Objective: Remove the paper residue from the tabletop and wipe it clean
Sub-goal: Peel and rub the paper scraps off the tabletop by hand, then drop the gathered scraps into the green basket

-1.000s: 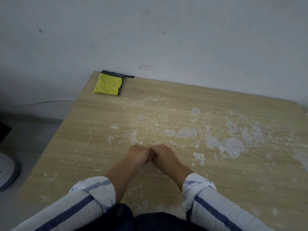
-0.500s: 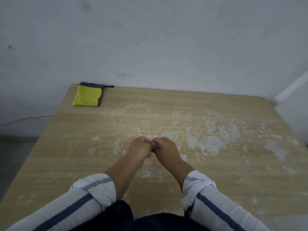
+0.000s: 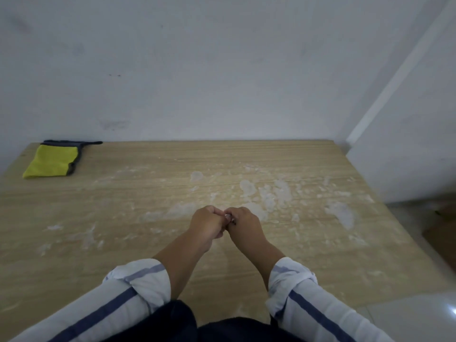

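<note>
White paper residue (image 3: 267,196) is smeared in patches over the middle and right of the wooden tabletop (image 3: 138,159), with a larger patch (image 3: 341,213) further right. My left hand (image 3: 206,224) and my right hand (image 3: 244,225) meet just above the table's middle, knuckles up and fingers curled. Between their fingertips they pinch a small pale item with a dark tip (image 3: 230,218), too small to identify. A folded yellow cloth with a dark grey edge (image 3: 51,160) lies at the far left corner, well away from both hands.
The table stands against a pale wall (image 3: 222,82) at the back. A second wall (image 3: 407,144) closes in at the far right corner. Tiled floor (image 3: 409,213) and a brown object (image 3: 441,233) lie beyond the table's right edge.
The view has swung right and up, so the cloth now sits further left. The hands stay pressed together, lifted slightly further onto the table.
</note>
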### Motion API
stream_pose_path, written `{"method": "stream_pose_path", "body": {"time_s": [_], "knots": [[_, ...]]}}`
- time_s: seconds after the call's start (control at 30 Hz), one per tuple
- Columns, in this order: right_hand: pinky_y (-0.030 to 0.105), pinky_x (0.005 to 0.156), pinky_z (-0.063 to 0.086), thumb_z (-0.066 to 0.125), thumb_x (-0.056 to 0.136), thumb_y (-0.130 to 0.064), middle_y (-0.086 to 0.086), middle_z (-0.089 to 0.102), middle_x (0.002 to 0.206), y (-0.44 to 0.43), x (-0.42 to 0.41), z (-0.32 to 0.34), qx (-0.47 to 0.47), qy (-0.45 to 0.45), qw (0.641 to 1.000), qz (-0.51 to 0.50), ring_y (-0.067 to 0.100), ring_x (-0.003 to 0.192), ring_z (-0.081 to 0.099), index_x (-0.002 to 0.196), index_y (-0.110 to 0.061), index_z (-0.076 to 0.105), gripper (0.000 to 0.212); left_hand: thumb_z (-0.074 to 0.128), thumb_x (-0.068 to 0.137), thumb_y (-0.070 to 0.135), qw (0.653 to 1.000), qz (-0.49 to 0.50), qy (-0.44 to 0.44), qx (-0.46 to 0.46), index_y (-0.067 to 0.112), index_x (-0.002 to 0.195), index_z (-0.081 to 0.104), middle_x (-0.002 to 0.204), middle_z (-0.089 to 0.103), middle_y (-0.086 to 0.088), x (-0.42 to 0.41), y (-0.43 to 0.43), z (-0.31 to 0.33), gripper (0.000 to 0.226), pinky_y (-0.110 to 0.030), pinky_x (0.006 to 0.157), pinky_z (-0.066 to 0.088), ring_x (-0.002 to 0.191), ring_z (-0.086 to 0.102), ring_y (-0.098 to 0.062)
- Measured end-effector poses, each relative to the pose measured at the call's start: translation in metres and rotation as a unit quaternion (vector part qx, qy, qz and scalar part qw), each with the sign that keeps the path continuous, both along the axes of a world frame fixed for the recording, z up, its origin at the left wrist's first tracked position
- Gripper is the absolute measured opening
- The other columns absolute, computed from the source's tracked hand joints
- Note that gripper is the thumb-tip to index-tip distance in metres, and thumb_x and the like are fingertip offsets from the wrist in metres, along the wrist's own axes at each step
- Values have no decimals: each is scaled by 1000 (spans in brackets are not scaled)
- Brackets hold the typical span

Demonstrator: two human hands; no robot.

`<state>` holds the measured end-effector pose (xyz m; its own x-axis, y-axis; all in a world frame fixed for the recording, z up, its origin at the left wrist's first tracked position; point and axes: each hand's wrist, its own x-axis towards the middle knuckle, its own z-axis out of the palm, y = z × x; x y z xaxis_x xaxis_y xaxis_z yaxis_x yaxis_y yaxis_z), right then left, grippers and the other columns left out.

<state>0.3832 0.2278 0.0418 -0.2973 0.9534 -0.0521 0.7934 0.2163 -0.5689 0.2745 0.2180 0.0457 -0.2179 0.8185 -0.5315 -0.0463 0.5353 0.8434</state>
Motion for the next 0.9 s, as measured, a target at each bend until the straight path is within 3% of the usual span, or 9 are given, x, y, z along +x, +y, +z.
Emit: {"method": "stream_pose_path", "body": {"time_s": [0.33,0.63,0.8,0.9], "knots": [[26,62,27,49,89,-9,15,59,98,33,165,17,-1,5,999,-45,27,88,55,100,-10,66,20,72,81,14,999,-23,-34,-2,10,82,60,76,65,-8,167,38,13,12,-35,70,53,68,59,-18],[27,63,33,50,89,-10,13,59,101,50,237,13,-18,18,992,-120,27,85,56,101,-11,65,20,71,81,16,995,-93,-4,-18,11,86,62,82,66,-8,242,70,16,11,-31,61,45,71,58,-21],[26,62,33,48,89,-9,14,58,99,57,269,12,-37,18,989,-145,26,77,52,100,-11,64,20,70,82,15,993,-121,-3,-17,12,81,60,83,68,-10,276,82,9,10,-35,71,52,75,63,-22],[30,63,43,47,87,-6,14,62,96,61,288,9,-52,26,986,-158,29,79,58,97,-9,63,19,69,82,10,992,-127,-1,-19,11,80,60,80,65,-9,298,89,9,9,-36,74,53,71,60,-20]]}}
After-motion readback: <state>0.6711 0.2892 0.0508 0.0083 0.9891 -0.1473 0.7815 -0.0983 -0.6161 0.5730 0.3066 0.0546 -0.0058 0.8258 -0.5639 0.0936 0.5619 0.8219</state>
